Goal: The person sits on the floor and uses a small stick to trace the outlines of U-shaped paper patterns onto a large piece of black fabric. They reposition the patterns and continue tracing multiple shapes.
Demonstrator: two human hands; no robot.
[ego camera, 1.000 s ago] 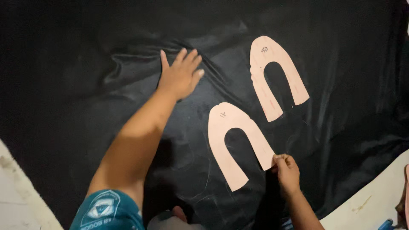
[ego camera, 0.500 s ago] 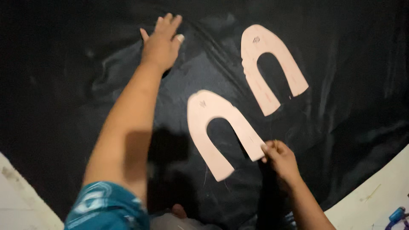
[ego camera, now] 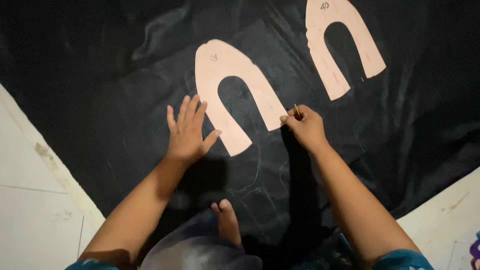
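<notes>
A black sheet [ego camera: 100, 75] is spread on the floor. Two pale pink horseshoe-shaped paper patterns lie on it: one [ego camera: 220, 65] in the middle, another [ego camera: 345, 30] at the upper right. My left hand [ego camera: 187, 132] lies flat and spread on the black sheet, its thumb touching the left leg of the middle pattern. My right hand [ego camera: 302, 125] is closed on a thin yellowish marking stick [ego camera: 296, 110], its tip at the end of that pattern's right leg. Faint chalk outlines show on the sheet below.
White floor tiles [ego camera: 35, 200] border the sheet at the left and at the lower right corner [ego camera: 445, 220]. My bare foot [ego camera: 227, 222] rests on the sheet near my knees. A small purple object [ego camera: 475, 250] peeks in at the right edge.
My left hand drew back from the far part of the sheet and now presses beside the middle pattern's left leg. My right hand stays at the right leg's end. The view shifted closer.
</notes>
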